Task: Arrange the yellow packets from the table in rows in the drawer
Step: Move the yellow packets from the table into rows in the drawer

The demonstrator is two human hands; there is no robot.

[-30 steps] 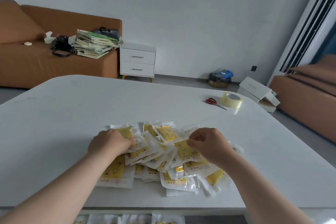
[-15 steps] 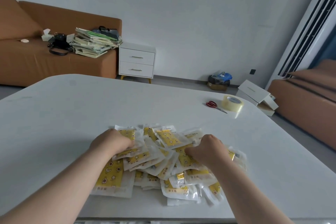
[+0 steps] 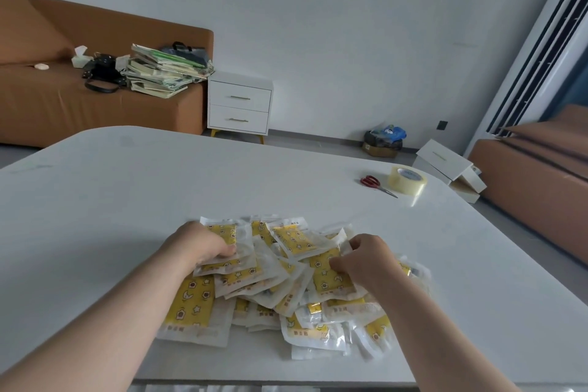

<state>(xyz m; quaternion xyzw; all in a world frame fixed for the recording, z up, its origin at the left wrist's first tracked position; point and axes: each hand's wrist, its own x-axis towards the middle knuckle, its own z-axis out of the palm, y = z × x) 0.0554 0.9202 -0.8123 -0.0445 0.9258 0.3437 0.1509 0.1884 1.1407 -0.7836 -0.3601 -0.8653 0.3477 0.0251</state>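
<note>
Nothing reads clearly from where I stand; the yellow packets [image 3: 191,302] carry a short brown line of characters on their pale lower strips, too blurred to make out; the tape roll [image 3: 407,181] has a blue core label, equally illegible.

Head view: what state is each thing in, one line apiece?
yellow packets: loose overlapping heap on the table.
left hand: grips packets at the heap's left.
right hand: pinches packets at the heap's right.
scissors: closed, lying flat.
tape roll: lying flat beside the scissors.
nightstand drawers: both shut.
</note>
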